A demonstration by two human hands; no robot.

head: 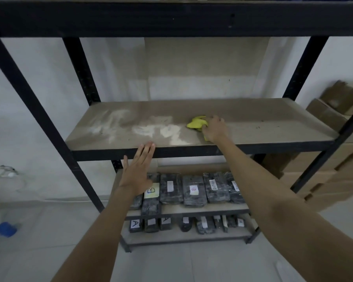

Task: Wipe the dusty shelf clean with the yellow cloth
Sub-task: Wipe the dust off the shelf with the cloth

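Note:
The shelf [253, 119] is a tan board in a black metal rack at chest height. White dust [151, 129] smears cover its left and middle parts; the right part looks darker and plainer. A crumpled yellow cloth [196, 123] lies near the middle of the board. My right hand [214, 129] rests on the cloth's right side and presses it to the board, hiding part of it. My left hand [138, 171] is flat with fingers together, its fingertips touching the shelf's black front edge, and holds nothing.
Lower shelves hold several black wrapped packs [192, 190] with white labels. Cardboard boxes [334, 110] are stacked to the right of the rack. Black uprights [29, 102] frame the shelf, and a dark shelf beam [171, 17] runs overhead. A blue object [6, 229] lies on the floor.

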